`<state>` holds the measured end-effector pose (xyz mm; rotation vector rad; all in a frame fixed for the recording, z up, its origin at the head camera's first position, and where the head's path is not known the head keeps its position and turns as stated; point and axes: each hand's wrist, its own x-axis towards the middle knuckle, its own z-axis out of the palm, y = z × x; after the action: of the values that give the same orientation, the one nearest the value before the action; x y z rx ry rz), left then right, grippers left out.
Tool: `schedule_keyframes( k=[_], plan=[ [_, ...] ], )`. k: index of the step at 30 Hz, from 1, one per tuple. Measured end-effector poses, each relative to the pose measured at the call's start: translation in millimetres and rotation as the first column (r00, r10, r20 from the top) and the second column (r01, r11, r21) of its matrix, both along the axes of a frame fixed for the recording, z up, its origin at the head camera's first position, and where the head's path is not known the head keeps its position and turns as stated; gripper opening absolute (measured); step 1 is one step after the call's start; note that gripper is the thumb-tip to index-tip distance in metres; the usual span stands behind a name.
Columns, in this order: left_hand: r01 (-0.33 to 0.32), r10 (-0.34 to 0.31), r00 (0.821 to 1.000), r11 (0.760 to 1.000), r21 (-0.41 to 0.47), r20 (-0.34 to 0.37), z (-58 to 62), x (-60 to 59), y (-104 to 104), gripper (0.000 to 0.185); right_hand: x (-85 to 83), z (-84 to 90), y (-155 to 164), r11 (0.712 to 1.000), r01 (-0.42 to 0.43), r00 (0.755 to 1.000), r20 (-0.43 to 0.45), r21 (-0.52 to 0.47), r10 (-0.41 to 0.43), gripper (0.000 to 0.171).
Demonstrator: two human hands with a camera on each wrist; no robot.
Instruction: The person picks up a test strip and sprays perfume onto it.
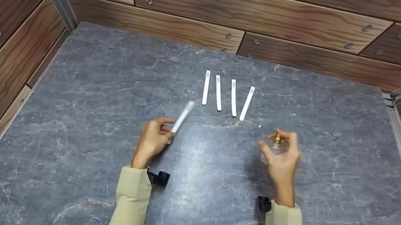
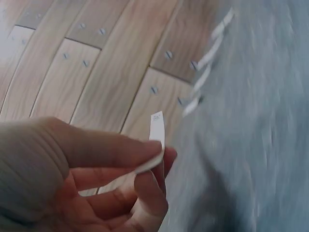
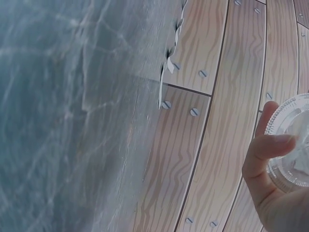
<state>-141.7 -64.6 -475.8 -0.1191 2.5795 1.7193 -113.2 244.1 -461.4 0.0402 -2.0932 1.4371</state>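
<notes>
Pinching white paper strip in left hand, right hand gripping clear bottle

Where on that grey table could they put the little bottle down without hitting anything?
Bare table lies right of the right hand, which holds the bottle, toward the metal rail. The left side, beyond the left hand pinching a strip, is bare too. It is crowded only at the four white strips beyond the hands.

I see my right hand at the lower right, thumb and fingers curled round a clear round bottle. White strips lie on the grey slab beside screwed wood panels
</notes>
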Motion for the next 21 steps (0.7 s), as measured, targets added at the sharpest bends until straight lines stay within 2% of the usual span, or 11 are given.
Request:
schedule_keyframes(
  k=[3,6,13,21],
  plan=[
    [0.042,-0.046,0.999,0.989,0.143,0.028,4.1,-0.4,8.4,0.03,-1.0,0.6,-0.3,1.0,-0.008,1.0,-0.001,-0.005,0.008,0.04],
    [0.087,-0.096,0.995,0.973,0.214,0.031,6.5,1.4,17.3,0.028,-0.8,-0.2,-1.1,1.0,-0.012,1.0,0.0,-0.002,0.012,0.04],
    [0.15,-0.163,0.985,0.971,0.187,0.057,14.4,6.9,34.6,0.024,0.0,-2.4,-3.3,1.0,-0.001,1.0,-0.015,0.029,0.002,0.041],
    [0.235,-0.244,0.969,0.956,0.177,0.031,18.7,12.1,47.1,0.025,-1.7,-6.9,-8.1,0.999,-0.033,0.999,-0.014,0.031,0.034,0.041]
  ],
)
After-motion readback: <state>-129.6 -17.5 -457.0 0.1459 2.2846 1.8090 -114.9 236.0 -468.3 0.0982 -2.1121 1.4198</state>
